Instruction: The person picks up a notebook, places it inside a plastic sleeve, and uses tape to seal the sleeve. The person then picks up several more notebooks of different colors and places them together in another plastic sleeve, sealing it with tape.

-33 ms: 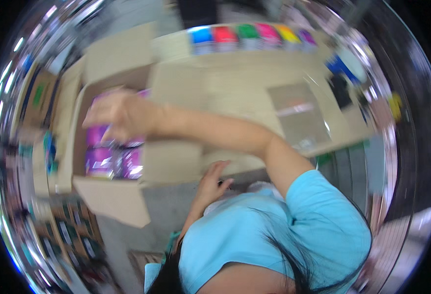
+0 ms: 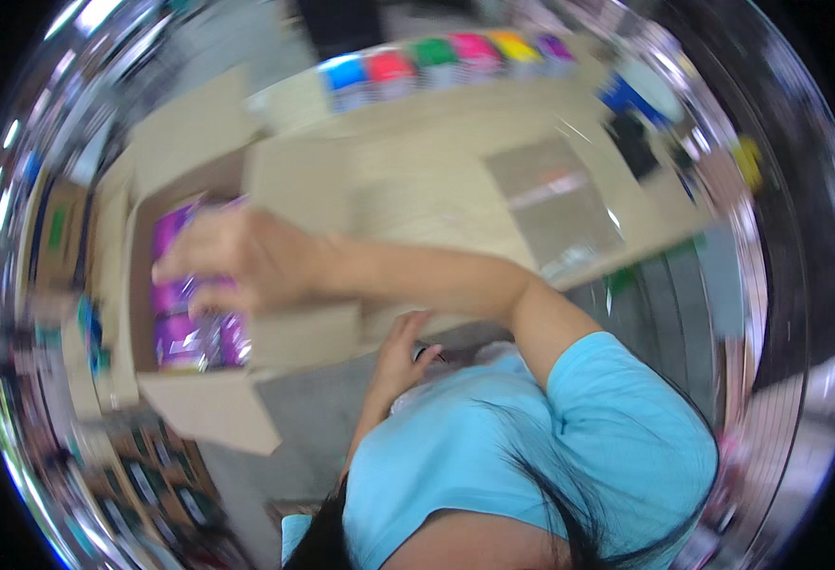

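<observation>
My right hand reaches across to the left and is over the open cardboard box. It is blurred, but thumb and fingers look apart, with nothing visible between them. Inside the box lie shiny purple plastic-wrapped packs, partly hidden by this hand. My left hand is low by the near table edge, close to my body. Its thumb stands away from its fingers, and I see nothing held there.
Several coloured stacks line the table's far edge. A clear plastic bag lies flat on the table. Further right are a black item and a blue-and-white round object. Another cardboard box stands at far left.
The whole view has shifted slightly, with the table and box appearing further left. My right hand sits a little lower against the box, nearer its right side. The left hand looks the same.
</observation>
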A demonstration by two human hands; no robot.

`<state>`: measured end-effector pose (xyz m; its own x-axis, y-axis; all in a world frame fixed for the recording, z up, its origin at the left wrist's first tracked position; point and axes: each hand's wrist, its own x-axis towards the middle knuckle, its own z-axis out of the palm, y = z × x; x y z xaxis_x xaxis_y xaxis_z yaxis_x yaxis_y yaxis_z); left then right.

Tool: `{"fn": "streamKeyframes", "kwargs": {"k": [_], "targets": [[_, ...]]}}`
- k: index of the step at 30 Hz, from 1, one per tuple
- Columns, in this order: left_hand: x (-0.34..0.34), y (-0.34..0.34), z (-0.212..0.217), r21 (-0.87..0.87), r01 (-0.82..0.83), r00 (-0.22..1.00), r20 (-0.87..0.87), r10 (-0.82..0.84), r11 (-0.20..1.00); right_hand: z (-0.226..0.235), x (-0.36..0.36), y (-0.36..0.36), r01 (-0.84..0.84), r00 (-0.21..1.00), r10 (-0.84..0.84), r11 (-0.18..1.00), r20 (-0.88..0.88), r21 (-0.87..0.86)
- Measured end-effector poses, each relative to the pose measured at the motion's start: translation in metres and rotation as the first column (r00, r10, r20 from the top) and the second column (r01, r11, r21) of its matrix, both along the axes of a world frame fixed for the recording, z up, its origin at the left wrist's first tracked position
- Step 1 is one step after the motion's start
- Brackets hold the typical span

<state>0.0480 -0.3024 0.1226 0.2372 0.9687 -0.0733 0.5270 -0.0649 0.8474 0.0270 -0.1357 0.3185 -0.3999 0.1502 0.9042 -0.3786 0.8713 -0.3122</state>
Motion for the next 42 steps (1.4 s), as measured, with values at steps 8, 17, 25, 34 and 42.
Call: {"fn": "streamKeyframes", "kwargs": {"k": [8, 17, 25, 34, 42], "targets": [[0.250, 0.051, -0.017, -0.186, 0.734, 0.671, 0.047, -0.740, 0.653, -0.148, 0.534, -0.159, 0.960, 0.054, -0.276, 0.278, 0.960, 0.026], [0.552, 0.078, -0.086, -0.197, 0.921, 0.338, -0.029, -0.941, 0.337, -0.363, 0.758, -0.370, 0.651, 0.142, -0.125, -0.735, 0.982, -0.188], [0.765, 0.131, -0.362, -0.419, 0.850, 0.248, -0.214, -0.945, 0.318, -0.547, 0.747, -0.425, 0.260, -0.115, 0.227, -0.933, 0.967, 0.250], [0.971, 0.160, -0.504, -0.501, 0.792, -0.009, -0.580, -0.814, 0.348, -0.590, 0.753, -0.425, 0.224, -0.186, 0.277, -0.922, 0.943, 0.315], [1.082, 0.156, -0.704, -0.608, 0.790, -0.489, -0.701, -0.519, 0.077, -0.598, 0.724, -0.447, 0.200, -0.205, 0.264, -0.931, 0.943, 0.304]]}}
